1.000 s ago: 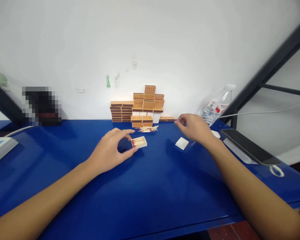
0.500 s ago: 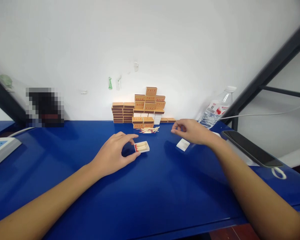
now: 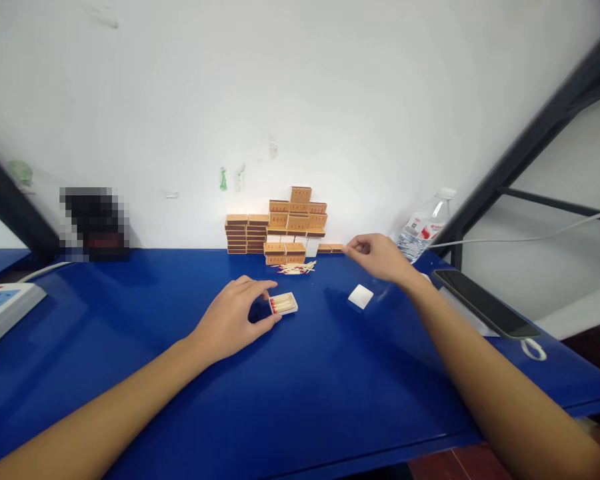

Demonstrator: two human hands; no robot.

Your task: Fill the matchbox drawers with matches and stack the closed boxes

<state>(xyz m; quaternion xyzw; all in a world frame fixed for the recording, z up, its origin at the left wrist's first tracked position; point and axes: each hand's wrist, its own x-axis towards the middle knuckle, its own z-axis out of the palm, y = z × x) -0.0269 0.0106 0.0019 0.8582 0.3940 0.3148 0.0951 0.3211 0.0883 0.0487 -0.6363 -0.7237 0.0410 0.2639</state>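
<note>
Curving around the nine-o'clock end of a matchbox tray [image 3: 291, 311], the left hand [image 3: 235, 317] may or may not grip it; contact is unclear. The tray lies at seven o'clock from loose matches [image 3: 297, 268]. Right hand [image 3: 377, 257], two o'clock: fingertips gathered, contents indiscernible.

A whitish wall [image 3: 330, 100] with green patches [image 3: 223, 179] backs the glossy blue surface [image 3: 280, 400]; dark metal bars [image 3: 535, 139] slant near both back corners; reddish floor [image 3: 440, 466] shows below the front edge.
</note>
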